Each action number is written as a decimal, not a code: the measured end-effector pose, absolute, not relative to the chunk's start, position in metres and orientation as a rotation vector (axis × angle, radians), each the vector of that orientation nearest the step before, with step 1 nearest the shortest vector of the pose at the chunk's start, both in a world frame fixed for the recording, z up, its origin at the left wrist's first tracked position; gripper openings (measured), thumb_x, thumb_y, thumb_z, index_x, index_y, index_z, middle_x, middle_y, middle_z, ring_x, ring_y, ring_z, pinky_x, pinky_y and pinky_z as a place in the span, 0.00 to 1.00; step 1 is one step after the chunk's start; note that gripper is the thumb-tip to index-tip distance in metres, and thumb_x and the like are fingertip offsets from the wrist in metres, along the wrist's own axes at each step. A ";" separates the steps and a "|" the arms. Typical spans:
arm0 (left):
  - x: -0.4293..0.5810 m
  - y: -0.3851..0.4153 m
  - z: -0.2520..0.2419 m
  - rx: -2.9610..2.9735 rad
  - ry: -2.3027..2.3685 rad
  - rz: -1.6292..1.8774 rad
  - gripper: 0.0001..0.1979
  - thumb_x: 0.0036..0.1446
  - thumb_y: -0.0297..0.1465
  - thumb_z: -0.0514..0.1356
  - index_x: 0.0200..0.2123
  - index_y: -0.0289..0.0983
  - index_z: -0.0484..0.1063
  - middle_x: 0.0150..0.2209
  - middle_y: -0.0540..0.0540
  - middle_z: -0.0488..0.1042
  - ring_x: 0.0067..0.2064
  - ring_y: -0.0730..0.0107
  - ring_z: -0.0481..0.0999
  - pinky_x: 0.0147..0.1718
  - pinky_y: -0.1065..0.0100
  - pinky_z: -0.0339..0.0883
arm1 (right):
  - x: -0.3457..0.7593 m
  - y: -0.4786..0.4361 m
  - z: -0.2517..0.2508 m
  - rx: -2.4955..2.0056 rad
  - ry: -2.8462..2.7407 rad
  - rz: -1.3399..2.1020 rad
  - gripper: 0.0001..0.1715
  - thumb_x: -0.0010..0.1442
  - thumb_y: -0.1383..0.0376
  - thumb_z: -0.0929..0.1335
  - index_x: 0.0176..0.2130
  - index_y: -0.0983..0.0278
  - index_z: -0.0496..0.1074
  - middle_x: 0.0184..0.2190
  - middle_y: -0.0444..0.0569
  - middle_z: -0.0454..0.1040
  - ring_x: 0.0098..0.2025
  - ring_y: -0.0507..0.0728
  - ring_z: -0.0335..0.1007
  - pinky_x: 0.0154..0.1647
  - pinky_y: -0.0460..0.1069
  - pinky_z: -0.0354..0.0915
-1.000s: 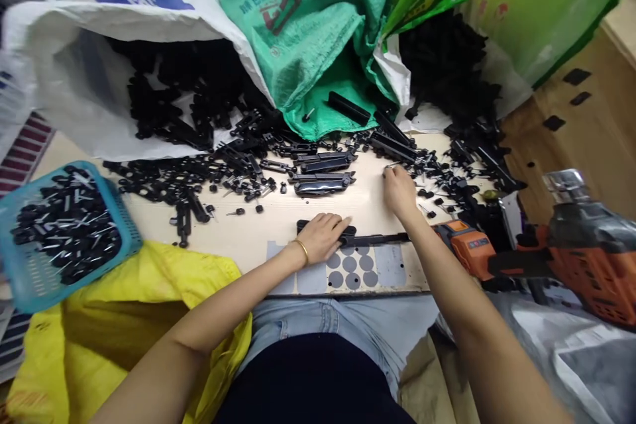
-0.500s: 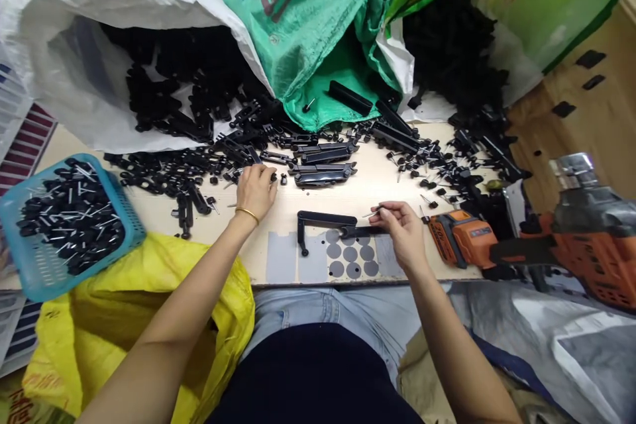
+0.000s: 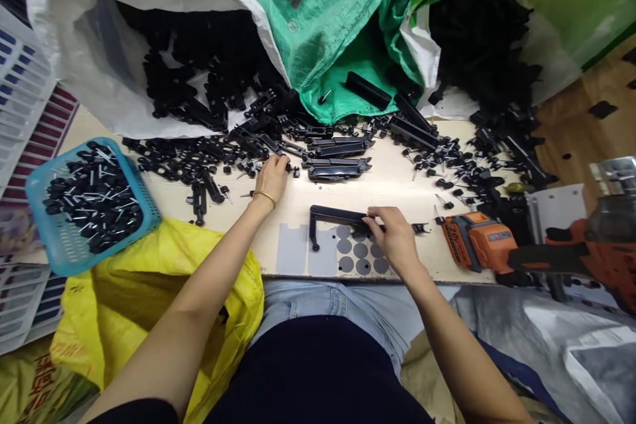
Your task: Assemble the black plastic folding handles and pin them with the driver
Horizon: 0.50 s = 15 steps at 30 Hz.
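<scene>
My left hand (image 3: 272,177) is closed at the near edge of the parts pile, with a small black part (image 3: 288,167) at its fingertips; its exact kind is too small to tell. My right hand (image 3: 395,235) pinches at the joint of a black hinged arm (image 3: 340,214) lying near the table's front edge. The thumb screw in these fingers is mostly hidden by them. The arm's short leg points toward me, and its forked end (image 3: 421,228) shows right of the hand. Two folded black arms (image 3: 338,168) lie beyond, side by side.
A blue basket (image 3: 154,215) of black-headed screws stands left, above a yellow bag (image 3: 119,298). White (image 3: 59,13) and green (image 3: 328,33) sacks of black parts line the back. An orange cordless drill (image 3: 477,238) lies right. Grey stickers (image 3: 291,252) lie at the front edge.
My right hand has moved onto the hinged arm's joint with the screw that showed in its fingers. My left hand stays at the pile. The view has shifted slightly.
</scene>
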State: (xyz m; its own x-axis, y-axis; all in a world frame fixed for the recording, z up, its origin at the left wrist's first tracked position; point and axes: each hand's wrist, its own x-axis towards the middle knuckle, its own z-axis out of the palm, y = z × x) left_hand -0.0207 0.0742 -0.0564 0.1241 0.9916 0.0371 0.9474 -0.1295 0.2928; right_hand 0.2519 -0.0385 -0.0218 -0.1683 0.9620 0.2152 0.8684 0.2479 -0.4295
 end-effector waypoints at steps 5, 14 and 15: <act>-0.028 0.076 -0.062 2.108 1.880 0.536 0.21 0.50 0.17 0.53 0.47 0.36 0.68 0.39 0.44 0.66 0.38 0.66 0.70 0.41 0.66 0.66 | 0.259 -0.050 -0.052 -1.557 -2.031 0.124 0.10 0.62 0.65 0.62 0.43 0.64 0.69 0.38 0.53 0.76 0.40 0.57 0.72 0.41 0.52 0.69; -0.026 0.045 -0.047 1.415 1.500 1.252 0.11 0.46 0.25 0.63 0.37 0.35 0.73 0.35 0.48 0.69 0.33 0.74 0.72 0.36 0.68 0.71 | 0.278 -0.077 -0.070 -1.547 -2.331 -0.024 0.36 0.60 0.62 0.66 0.63 0.65 0.50 0.51 0.57 0.71 0.52 0.60 0.65 0.55 0.58 0.56; -0.018 0.037 -0.044 1.306 1.397 1.258 0.12 0.46 0.27 0.64 0.37 0.35 0.72 0.34 0.48 0.70 0.33 0.74 0.72 0.36 0.68 0.71 | 0.278 -0.077 -0.071 -1.564 -2.337 -0.040 0.38 0.60 0.61 0.66 0.63 0.65 0.48 0.51 0.57 0.70 0.52 0.61 0.64 0.55 0.58 0.56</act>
State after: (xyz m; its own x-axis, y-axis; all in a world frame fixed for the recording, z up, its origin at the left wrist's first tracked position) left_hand -0.0178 0.0367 -0.0444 -0.1181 0.9912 0.0602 0.1637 -0.0404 0.9857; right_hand 0.2780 -0.0774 -0.0712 -0.3444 0.8948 0.2843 0.9040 0.3977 -0.1566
